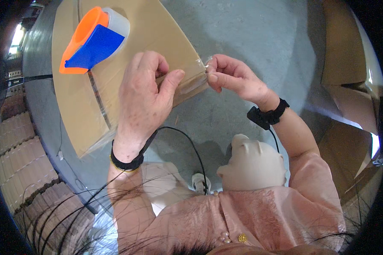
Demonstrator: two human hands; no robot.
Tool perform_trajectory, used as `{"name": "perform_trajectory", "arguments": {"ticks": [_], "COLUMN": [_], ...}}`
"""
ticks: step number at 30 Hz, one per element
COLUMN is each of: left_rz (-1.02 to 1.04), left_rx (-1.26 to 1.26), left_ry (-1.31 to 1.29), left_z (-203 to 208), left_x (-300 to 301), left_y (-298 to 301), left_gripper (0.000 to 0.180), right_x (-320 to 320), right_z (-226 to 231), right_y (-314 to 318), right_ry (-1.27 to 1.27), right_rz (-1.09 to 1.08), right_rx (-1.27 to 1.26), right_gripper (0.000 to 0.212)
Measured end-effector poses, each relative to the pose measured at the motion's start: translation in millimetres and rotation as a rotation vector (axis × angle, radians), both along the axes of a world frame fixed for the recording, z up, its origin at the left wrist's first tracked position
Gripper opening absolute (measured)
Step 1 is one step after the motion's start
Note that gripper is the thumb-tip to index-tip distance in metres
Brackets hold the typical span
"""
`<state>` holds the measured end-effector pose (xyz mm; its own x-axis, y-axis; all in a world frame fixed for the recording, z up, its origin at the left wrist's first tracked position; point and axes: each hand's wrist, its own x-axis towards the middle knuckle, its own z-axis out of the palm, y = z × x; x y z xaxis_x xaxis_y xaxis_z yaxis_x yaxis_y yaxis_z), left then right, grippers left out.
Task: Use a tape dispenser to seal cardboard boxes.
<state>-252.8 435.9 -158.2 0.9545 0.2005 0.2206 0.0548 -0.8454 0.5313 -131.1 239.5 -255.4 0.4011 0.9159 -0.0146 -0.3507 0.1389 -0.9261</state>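
Note:
A brown cardboard box (157,29) lies in front of me, with clear tape along its seam and near edge. At its right corner, my right hand (236,78) pinches a crumpled bit of clear tape (207,63) between thumb and fingers. My left hand (147,93) is over the near edge of the box, its fingers curled and thumb pointing right; what lies under those fingers is hidden. A tape dispenser (100,46), orange and blue with a clear roll, rests on the box top, beyond my left hand.
Stacks of flat cardboard (23,157) stand on the left. More brown cardboard (349,89) is on the right. A black cable (189,140) hangs between my arms above the grey floor (251,29). Below my right wrist is a pale rounded shape (255,165).

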Motion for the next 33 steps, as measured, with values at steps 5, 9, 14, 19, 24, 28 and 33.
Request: {"name": "perform_trajectory", "arguments": {"ticks": [5,9,14,19,24,28,33], "left_rz": [0.013,-0.016,-0.005,-0.006,-0.027,-0.015,-0.01], "left_rx": [-0.044,-0.034,-0.026,-0.093,0.007,0.013,-0.003], "left_ry": [0.05,0.011,0.015,-0.006,-0.029,-0.03,-0.036], "left_z": [1.1,-3.3,-1.6,-2.1,-2.3,-4.3,-6.2], "left_x": [1.2,0.8,-0.5,-0.6,-0.3,-1.6,-0.5], "left_y": [4.9,8.0,5.8,2.4,6.2,9.3,8.9], "left_gripper": [0.023,0.023,0.023,0.023,0.025,0.025,0.026], "right_x": [12.1,22.7,16.4,14.9,8.6,7.5,9.1], "right_z": [-26.7,-7.3,20.4,15.8,20.3,15.0,16.8], "right_y": [-14.1,-12.0,8.5,7.2,3.2,8.8,7.5], "right_ry": [-0.135,0.157,-0.018,0.074,0.062,0.104,0.086], "right_rz": [0.005,-0.092,-0.038,-0.039,-0.03,-0.047,-0.047], "right_rx": [-0.179,-0.106,-0.092,-0.062,-0.06,-0.029,-0.062], "right_gripper": [0.017,0.028,0.03,0.022,0.014,0.014,0.015]}}
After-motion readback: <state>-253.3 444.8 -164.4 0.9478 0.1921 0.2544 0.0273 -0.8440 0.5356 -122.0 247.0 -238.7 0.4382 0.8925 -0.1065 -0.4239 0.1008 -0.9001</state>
